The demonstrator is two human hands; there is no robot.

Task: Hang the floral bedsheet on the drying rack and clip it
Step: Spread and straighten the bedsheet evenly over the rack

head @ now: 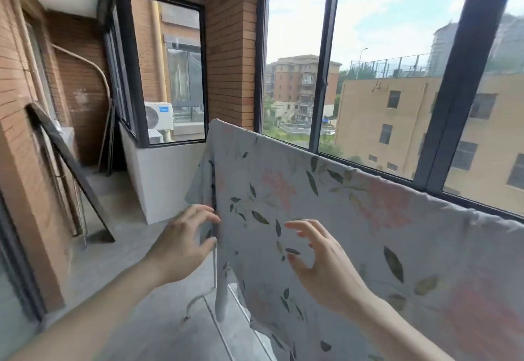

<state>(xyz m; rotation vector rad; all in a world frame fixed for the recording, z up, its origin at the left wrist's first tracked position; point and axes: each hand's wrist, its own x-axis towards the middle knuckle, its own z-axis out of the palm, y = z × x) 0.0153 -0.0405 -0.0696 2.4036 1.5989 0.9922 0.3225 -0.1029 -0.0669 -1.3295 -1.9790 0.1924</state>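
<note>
The sheet (354, 218) is pale, almost white, printed with faded pink flowers and dark green leaves. It hangs draped over the top bar of the rack (219, 289), whose white leg and foot show below its left edge. The cloth is a little creased, and its lower left corner hangs in loose folds.

The floor (136, 261) is bare grey concrete. This is a glazed balcony with red brick walls, dark-framed windows (326, 57) looking out on apartment blocks, and a dark frame (71, 167) leaning against the left wall.

The sheet's long axis follows the bar, running from the far left down to the near right, with its printed face towards me.

The left hand (181, 244) is at the sheet's left edge, fingers spread, fingertips at the hem; whether they pinch it I cannot tell. The right hand (323, 264) hovers in front of the cloth, fingers loosely curved and apart, holding nothing.
</note>
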